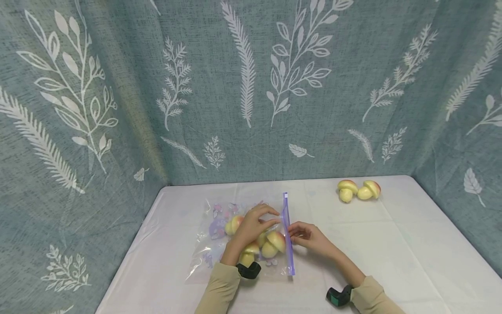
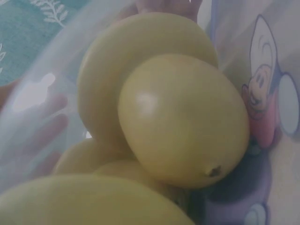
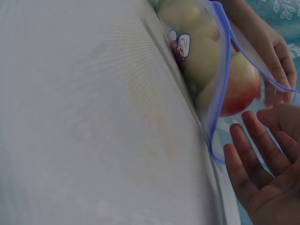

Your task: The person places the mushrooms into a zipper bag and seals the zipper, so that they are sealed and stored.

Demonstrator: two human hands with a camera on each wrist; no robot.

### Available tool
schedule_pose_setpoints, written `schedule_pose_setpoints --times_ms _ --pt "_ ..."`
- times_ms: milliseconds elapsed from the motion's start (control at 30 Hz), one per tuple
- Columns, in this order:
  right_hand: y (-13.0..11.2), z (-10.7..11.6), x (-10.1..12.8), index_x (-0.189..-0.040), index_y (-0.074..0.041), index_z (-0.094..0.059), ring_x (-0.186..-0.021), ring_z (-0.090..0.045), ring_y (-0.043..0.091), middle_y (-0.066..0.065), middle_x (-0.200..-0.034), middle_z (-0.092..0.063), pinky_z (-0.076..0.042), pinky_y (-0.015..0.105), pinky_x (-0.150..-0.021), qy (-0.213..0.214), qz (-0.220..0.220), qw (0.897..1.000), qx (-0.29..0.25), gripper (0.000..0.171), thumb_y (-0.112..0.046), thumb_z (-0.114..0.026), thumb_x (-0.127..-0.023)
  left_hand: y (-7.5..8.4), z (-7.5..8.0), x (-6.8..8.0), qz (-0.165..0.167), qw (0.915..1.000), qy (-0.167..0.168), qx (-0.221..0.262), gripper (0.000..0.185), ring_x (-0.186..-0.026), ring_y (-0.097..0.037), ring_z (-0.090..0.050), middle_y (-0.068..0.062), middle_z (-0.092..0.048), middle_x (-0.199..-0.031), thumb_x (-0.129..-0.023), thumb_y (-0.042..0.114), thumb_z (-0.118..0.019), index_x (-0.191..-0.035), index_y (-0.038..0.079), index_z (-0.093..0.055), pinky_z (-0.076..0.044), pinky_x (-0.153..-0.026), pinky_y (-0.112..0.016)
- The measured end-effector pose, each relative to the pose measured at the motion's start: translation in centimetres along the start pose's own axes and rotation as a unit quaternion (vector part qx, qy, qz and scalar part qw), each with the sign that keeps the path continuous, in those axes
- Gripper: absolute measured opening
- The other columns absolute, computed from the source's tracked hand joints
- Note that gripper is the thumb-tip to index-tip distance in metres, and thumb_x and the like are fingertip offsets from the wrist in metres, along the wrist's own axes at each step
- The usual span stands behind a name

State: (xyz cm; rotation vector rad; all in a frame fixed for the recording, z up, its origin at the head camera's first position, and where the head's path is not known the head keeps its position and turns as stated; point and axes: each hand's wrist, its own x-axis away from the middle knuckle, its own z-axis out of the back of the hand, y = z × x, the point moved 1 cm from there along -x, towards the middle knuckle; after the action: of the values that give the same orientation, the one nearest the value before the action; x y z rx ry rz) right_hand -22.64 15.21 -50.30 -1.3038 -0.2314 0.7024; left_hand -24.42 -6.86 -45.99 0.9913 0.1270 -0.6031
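**Inspector:** Location of the bag?

**Assistant:** The bag (image 1: pixel 239 237) lies flat on the table (image 1: pixel 392 244), nearer the front edge than the back and left of the middle, its purple zip strip (image 1: pixel 287 235) running front to back on its right side. Several fruit (image 1: pixel 270 245) sit inside (yellow, some with a red blush).

**Inspector:** Left grip?

**Assistant:** The left hand (image 1: pixel 251 226) rests on top of the bag, its fingertips pinching the plastic just beside the zip strip. The left wrist view shows only fruit (image 2: pixel 183 119) pressed close behind clear printed plastic.

**Inspector:** Right grip?

**Assistant:** The right hand (image 1: pixel 307 237) sits at the zip strip from the right. The right wrist view shows its fingers (image 3: pixel 253 154) straight, palm open, beside the strip (image 3: pixel 220 89), holding nothing.

**Inspector:** Anything else?

**Assistant:** Two more fruit (image 1: pixel 358 190) lie near the back right corner, well apart from the bag.
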Motion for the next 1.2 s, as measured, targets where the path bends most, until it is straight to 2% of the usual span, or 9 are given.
schedule_pose_setpoints --times_ms 67,267,367,567,667,900,1200 --pt "0.0 0.0 0.0 -0.112 0.007 -0.055 -0.090 -0.061 0.009 0.023 -0.101 -0.061 -0.056 0.028 -0.079 0.000 -0.001 1.000 0.006 0.025 -0.003 -0.058 -0.090 -0.1 0.0 0.0 0.003 1.0000 0.000 0.000 0.019 -0.113 -0.019 -0.056 0.003 -0.066 -0.100 -0.085 0.029 -0.067 -0.099 0.017 -0.068 -0.057 -0.080 -0.035" --pt "0.0 0.3 0.0 -0.114 0.005 -0.056 -0.091 -0.062 0.012 0.021 -0.101 -0.063 -0.055 0.027 -0.080 0.004 0.000 1.000 0.021 0.025 -0.004 -0.057 -0.090 -0.2 0.0 0.1 0.007 1.0000 0.000 -0.002 0.021 -0.105 -0.016 -0.059 0.004 -0.065 -0.101 -0.085 0.033 -0.065 -0.100 0.018 -0.068 -0.055 -0.075 -0.020" --pt "-0.1 0.4 0.1 -0.115 0.005 -0.056 -0.091 -0.063 0.014 0.021 -0.101 -0.063 -0.055 0.027 -0.080 0.003 0.003 1.000 0.023 0.026 -0.004 -0.057 -0.091 -0.2 0.0 0.1 0.006 1.0000 0.002 -0.005 0.021 -0.106 -0.015 -0.058 0.004 -0.065 -0.100 -0.085 0.033 -0.066 -0.100 0.018 -0.068 -0.055 -0.075 -0.018" --pt "-0.3 0.7 0.2 -0.115 0.004 -0.056 -0.091 -0.064 0.019 0.020 -0.100 -0.064 -0.055 0.026 -0.080 0.011 0.002 0.999 0.037 0.026 -0.004 -0.057 -0.090 -0.3 0.0 0.1 -0.004 1.0000 0.003 -0.007 0.020 -0.101 -0.013 -0.059 -0.001 -0.066 -0.099 -0.084 0.031 -0.067 -0.099 0.017 -0.068 -0.055 -0.074 -0.019" --pt "-0.1 1.0 0.2 -0.114 0.004 -0.057 -0.090 -0.064 0.022 0.020 -0.099 -0.065 -0.055 0.025 -0.080 0.017 0.001 0.999 0.048 0.025 -0.002 -0.057 -0.090 -0.2 0.0 0.1 -0.003 0.9999 0.006 -0.008 0.019 -0.102 -0.013 -0.059 0.003 -0.066 -0.098 -0.084 0.030 -0.067 -0.099 0.018 -0.068 -0.055 -0.074 -0.019" --pt "-3.0 1.4 0.4 -0.112 0.014 -0.054 -0.090 -0.061 0.037 0.027 -0.097 -0.063 -0.054 0.025 -0.080 0.022 0.000 0.998 0.062 0.025 0.006 -0.055 -0.088 -0.1 0.0 0.0 -0.004 1.0000 0.004 0.006 0.019 -0.112 -0.022 -0.057 0.000 -0.066 -0.100 -0.084 0.027 -0.068 -0.099 0.014 -0.068 -0.056 -0.082 -0.042" --pt "-3.5 2.4 0.5 -0.111 0.014 -0.055 -0.088 -0.062 0.035 0.028 -0.096 -0.063 -0.054 0.023 -0.079 0.044 -0.004 0.996 0.074 0.024 0.006 -0.055 -0.088 -0.1 -0.1 0.0 -0.012 0.9999 0.001 0.000 0.018 -0.109 -0.020 -0.058 0.002 -0.066 -0.099 -0.085 0.027 -0.067 -0.099 0.015 -0.067 -0.057 -0.080 -0.038"
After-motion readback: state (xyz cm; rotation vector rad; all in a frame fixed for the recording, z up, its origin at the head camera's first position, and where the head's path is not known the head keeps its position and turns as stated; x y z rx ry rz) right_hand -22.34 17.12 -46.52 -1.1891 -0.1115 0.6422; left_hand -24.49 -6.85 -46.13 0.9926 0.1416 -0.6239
